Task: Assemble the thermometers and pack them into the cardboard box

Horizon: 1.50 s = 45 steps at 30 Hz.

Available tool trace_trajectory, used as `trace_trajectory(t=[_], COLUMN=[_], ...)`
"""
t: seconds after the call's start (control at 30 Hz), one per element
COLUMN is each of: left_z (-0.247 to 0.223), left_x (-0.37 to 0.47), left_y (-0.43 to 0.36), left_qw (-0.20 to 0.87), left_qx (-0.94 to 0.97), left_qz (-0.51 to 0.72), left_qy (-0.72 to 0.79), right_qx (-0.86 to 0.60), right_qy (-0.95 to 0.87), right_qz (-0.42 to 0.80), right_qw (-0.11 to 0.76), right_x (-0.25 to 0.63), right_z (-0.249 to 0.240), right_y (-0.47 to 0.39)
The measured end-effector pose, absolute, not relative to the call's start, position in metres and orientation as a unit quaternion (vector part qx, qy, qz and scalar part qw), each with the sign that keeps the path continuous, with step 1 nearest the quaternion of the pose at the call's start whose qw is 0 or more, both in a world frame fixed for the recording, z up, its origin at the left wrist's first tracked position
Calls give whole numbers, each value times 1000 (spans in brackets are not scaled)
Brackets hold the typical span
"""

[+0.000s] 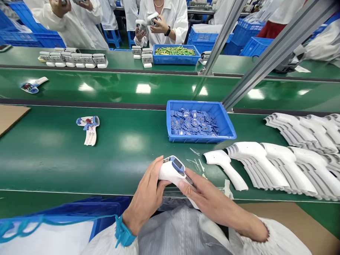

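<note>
A white infrared thermometer [171, 173] with a blue-framed display is between my two hands, above the bench's front edge. My left hand [150, 189] has its fingers and thumb closed round the head end. Around the handle, my right hand [201, 191] is closed, thumb on top near the display. Some of the handle is hidden under the right fingers. Just to the right lies a single white shell half [225, 166]. Farther left on the green bench rests an opened thermometer half [89, 128] with blue parts and wires showing.
A blue bin [201, 137] of small blue parts stands behind my hands. Nested white shells [272, 168] fill the right side. Clear plastic scraps [197, 163] lie near them. A metal post [278, 45] slants across the right. Co-workers hold units across the conveyor [124, 86].
</note>
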<state>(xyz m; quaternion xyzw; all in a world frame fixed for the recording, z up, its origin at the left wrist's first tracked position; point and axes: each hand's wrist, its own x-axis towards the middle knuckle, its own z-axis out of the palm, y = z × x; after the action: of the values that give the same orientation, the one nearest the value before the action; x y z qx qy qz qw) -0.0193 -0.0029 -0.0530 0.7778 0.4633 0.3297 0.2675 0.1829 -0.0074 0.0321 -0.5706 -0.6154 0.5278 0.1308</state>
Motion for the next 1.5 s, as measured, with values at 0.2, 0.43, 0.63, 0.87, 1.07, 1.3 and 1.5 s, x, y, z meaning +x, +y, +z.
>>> trace_trajectory(t=[0.2, 0.43, 0.63, 0.87, 1.07, 1.3, 1.5], left_z=[-50, -17, 3, -9, -3, 1, 6], left_x=[-25, -29, -23, -32, -29, -23, -33], left_y=[-3, 15, 30, 31, 35, 31, 26], left_qw=[309, 464, 473, 440, 430, 425, 419], left_qx=[756, 696, 672, 745, 755, 745, 724], left_qz=[321, 191, 256, 174, 178, 211, 193], left_qy=[480, 513, 509, 471, 462, 469, 513], right_qx=[-583, -535, -616, -603, -614, -647, -618], right_qy=[-652, -716, -663, -709, -632, -628, -670], right_qz=[465, 403, 236, 115, 100, 177, 214], right_qw=[137, 200, 354, 348, 462, 395, 353], right_x=[175, 183, 113, 82, 99, 110, 117], right_z=[36, 22, 17, 3, 10, 12, 21], right_y=[-14, -4, 33, 45, 44, 43, 50])
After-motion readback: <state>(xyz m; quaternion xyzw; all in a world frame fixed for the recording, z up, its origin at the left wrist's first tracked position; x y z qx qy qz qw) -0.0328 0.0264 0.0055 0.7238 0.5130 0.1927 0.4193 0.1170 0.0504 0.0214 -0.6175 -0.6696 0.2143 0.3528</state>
